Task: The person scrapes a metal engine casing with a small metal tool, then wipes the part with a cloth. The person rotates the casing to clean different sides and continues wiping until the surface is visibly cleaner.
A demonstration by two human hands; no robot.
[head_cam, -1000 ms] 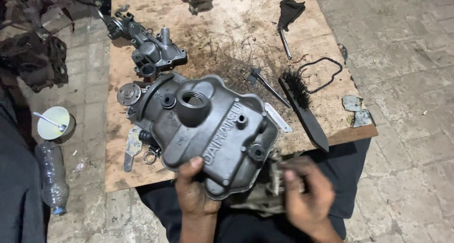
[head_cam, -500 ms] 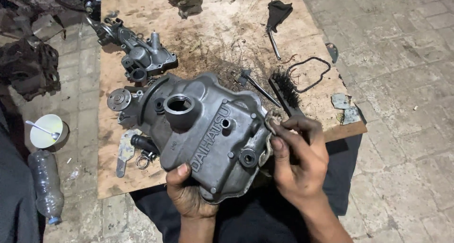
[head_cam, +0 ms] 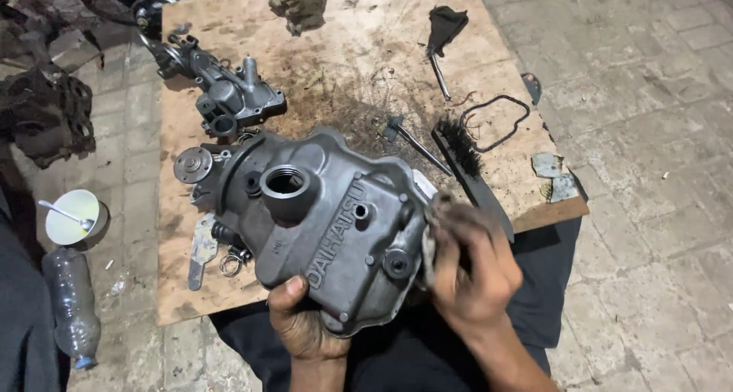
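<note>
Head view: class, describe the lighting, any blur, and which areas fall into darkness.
Head view: light falls evenly on the wooden board and grey engine cover; the right hand and its rag are slightly motion-blurred; the left hand is sharp; the top-left corner falls into darkness.

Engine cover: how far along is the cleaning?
Done: the grey engine cover is off, its top face mostly bare metal, with black debris on the wooden board. In hand: the left hand props its near edge while the right hand presses a dirty rag to its right side. Left: dark grime in the recesses; brush and loose gasket lie unused.
</note>
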